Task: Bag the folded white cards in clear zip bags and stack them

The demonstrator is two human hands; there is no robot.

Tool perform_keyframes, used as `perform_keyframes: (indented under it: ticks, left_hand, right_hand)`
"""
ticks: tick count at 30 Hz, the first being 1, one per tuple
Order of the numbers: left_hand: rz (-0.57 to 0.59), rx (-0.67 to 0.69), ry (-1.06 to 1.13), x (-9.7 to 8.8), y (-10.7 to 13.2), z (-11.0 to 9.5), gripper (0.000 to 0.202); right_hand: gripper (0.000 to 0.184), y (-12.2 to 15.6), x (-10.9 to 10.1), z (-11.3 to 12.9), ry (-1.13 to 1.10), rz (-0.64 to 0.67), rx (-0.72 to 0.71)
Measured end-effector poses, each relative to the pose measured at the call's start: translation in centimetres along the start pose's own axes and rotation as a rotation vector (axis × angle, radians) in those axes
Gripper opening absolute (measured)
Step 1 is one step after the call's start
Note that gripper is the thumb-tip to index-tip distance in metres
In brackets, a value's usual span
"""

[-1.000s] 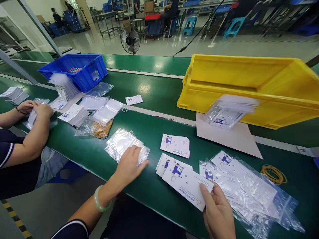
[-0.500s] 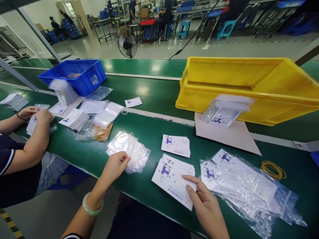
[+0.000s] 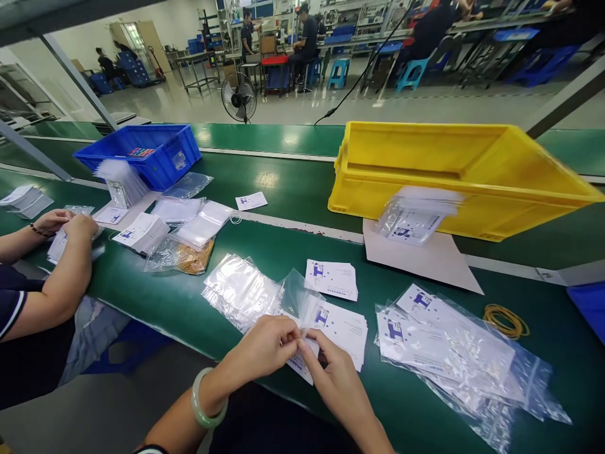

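Note:
My left hand (image 3: 271,343), with a pale green bangle on the wrist, is closed in a pinch on a clear plastic bag (image 3: 297,291). Thumb and forefinger of my right hand (image 3: 333,362) meet it at the bag's edge and grip a white printed card (image 3: 301,367), partly hidden under the fingers. How far the card is inside the bag, I cannot tell. To the left lies a fanned pile of clear bags (image 3: 241,287). Printed cards lie in one stack (image 3: 347,331) beside my right hand and in another stack (image 3: 331,279) behind it.
Bagged cards (image 3: 439,353) and rubber bands (image 3: 505,320) lie on the right. A yellow bin (image 3: 454,195) stands behind, with bagged cards (image 3: 413,224) on cardboard before it. At left, a co-worker's hands (image 3: 70,227) handle cards near a blue bin (image 3: 161,157).
My left hand has moved right from the bag pile with a clear bag. My right hand has moved left with a card from the nearer stack, and both hands now meet.

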State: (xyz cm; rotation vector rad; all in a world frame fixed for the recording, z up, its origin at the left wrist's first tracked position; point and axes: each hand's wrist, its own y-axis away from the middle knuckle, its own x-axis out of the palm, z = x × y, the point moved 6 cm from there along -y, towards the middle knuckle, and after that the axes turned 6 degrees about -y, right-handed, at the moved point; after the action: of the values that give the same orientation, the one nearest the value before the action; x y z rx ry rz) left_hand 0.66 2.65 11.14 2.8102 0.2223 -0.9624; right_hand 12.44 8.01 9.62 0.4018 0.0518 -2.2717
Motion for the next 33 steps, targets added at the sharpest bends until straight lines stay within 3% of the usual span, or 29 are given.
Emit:
perform_keyframes:
  ticks: [9, 13, 18, 21, 23, 25, 30, 33]
  left_hand:
    - [-0.013, -0.021, 0.102, 0.9, 0.5, -0.4, 0.023]
    - [-0.12, 0.014, -0.019, 0.4, 1.0, -0.7, 0.008]
    - [-0.222, 0.097, -0.297, 0.7, 1.4, -1.3, 0.017]
    - [-0.368, 0.14, -0.496, 0.3, 1.6, -1.5, 0.019]
    - [-0.501, 0.117, -0.581, -0.5, 1.9, -1.5, 0.02]
    - [-0.564, 0.085, -0.604, -1.2, 2.1, -1.5, 0.021]
    - [-0.325, 0.218, -0.502, 0.4, 2.3, -2.6, 0.017]
    - [-0.279, 0.256, -0.401, 0.9, 2.2, -3.0, 0.019]
  right_hand:
    - [0.04, 0.6, 0.0, -2.0, -0.063, 0.005, 0.041]
    - [0.039, 0.4, -0.3, -1.6, 0.012, -0.043, 0.005]
    - [0.039, 0.0, 0.5, -0.9, 0.052, -0.026, -0.098]
    - [0.041, -0.1, 1.0, -1.4, 0.089, -0.023, -0.115]
    - [0.044, 0.0, 1.1, -1.8, 0.123, -0.02, -0.098]
    - [0.045, 0.0, 1.0, -2.1, 0.138, -0.016, -0.076]
    - [0.038, 0.0, -0.5, -2.1, 0.094, -0.072, -0.066]
    - [0.041, -0.1, -0.3, -2.2, 0.036, -0.023, -0.092]
